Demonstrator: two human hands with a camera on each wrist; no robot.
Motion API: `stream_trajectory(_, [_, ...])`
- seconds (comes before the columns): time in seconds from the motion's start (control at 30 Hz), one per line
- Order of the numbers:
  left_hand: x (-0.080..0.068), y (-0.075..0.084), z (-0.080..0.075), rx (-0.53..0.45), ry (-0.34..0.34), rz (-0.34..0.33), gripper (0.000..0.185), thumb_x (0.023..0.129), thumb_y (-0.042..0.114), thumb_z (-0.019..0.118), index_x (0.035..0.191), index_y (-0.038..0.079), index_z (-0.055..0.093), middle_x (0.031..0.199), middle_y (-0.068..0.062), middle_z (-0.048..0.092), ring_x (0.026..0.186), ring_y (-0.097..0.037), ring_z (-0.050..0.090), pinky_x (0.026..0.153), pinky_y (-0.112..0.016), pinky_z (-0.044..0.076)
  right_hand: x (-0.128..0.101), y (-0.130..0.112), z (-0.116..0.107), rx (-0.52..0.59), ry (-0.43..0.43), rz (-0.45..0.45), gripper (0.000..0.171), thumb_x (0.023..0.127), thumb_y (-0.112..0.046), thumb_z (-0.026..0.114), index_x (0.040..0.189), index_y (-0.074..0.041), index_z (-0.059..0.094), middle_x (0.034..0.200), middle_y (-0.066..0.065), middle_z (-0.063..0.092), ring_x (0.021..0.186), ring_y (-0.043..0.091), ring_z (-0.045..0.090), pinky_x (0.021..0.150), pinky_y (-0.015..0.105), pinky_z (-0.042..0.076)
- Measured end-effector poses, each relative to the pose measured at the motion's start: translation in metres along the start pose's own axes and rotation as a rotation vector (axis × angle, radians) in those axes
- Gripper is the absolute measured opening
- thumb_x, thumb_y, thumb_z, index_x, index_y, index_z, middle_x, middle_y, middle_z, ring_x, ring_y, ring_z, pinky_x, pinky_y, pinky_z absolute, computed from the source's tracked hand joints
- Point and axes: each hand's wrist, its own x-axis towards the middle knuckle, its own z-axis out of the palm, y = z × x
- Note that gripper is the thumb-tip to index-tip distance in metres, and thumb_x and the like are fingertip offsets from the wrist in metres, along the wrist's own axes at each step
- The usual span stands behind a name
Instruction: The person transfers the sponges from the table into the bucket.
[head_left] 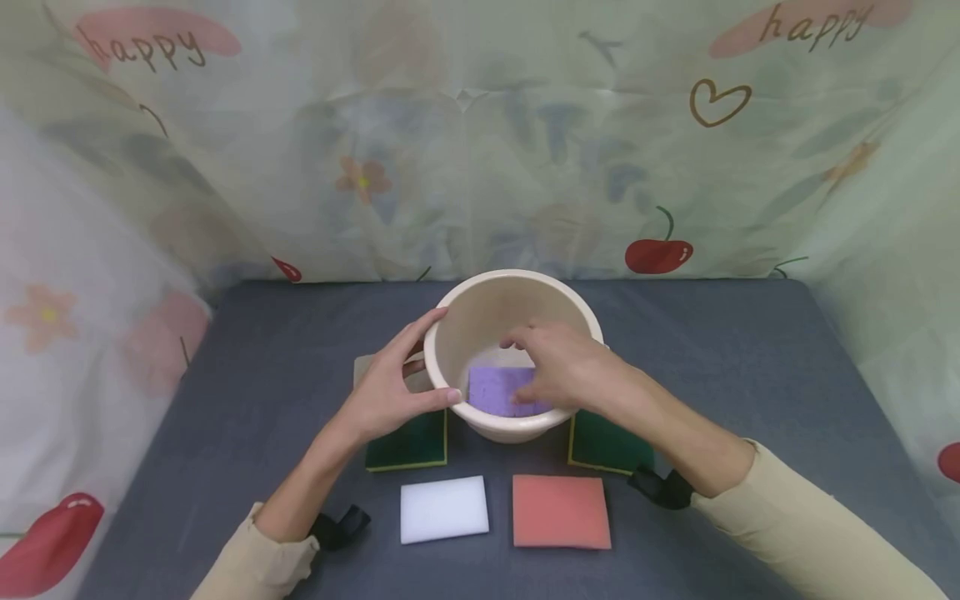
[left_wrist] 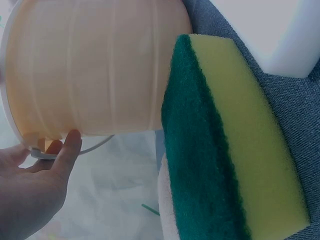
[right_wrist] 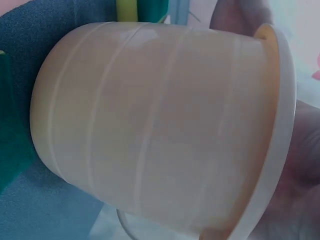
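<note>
We see the purple sponge [head_left: 497, 390] lying inside the cream bowl [head_left: 480, 321] at the table's centre, half hidden by our right hand [head_left: 566, 367], whose fingers curl onto it. Our left hand [head_left: 390, 387] cups the bowl's left rim. Green scouring sponges [head_left: 408, 446] peek out beneath; white [head_left: 443, 508] and pink sponges [head_left: 561, 511] lie nearer.

A round cream plastic bowl [head_left: 480, 312] is standing upright on the grey cloth, containing a flat purple rectangular sponge [head_left: 495, 389].
</note>
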Motion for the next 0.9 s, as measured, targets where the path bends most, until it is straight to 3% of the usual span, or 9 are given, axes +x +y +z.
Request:
stream_trajectory(0.23, [-0.001, -0.001, 0.0, -0.008, -0.002, 0.015, 0.096, 0.078, 0.018, 0.086, 0.156, 0.028, 0.03, 0.156, -0.002, 0.034, 0.132, -0.024, 0.047, 0.103, -0.044, 0.047, -0.003, 0.005, -0.003, 0.087, 0.065, -0.068, 0.052, 0.077, -0.024, 0.086, 0.123, -0.01, 0.068, 0.117, 0.005, 0.067, 0.109, 0.024, 0.061, 0.096, 0.042, 0.048])
stream_trajectory(0.63, [0.0, 0.0, -0.001, -0.004, -0.024, 0.033, 0.096, 0.08, 0.018, 0.084, 0.157, 0.029, 0.029, 0.152, -0.004, 0.037, 0.131, -0.026, 0.047, 0.103, -0.046, 0.047, -0.019, 0.012, -0.013, 0.327, 0.15, -0.1, 0.044, 0.08, -0.02, 0.084, 0.121, -0.016, 0.069, 0.116, -0.003, 0.068, 0.104, 0.017, 0.066, 0.09, 0.04, 0.054])
stream_trajectory(0.9, [0.001, 0.0, -0.001, 0.004, -0.019, 0.025, 0.096, 0.079, 0.015, 0.084, 0.157, 0.029, 0.029, 0.152, -0.004, 0.038, 0.132, -0.027, 0.046, 0.103, -0.046, 0.047, -0.03, 0.02, -0.015, 0.498, 0.195, -0.211, 0.043, 0.081, -0.016, 0.084, 0.12, -0.018, 0.068, 0.115, -0.007, 0.067, 0.103, 0.01, 0.065, 0.088, 0.031, 0.055])
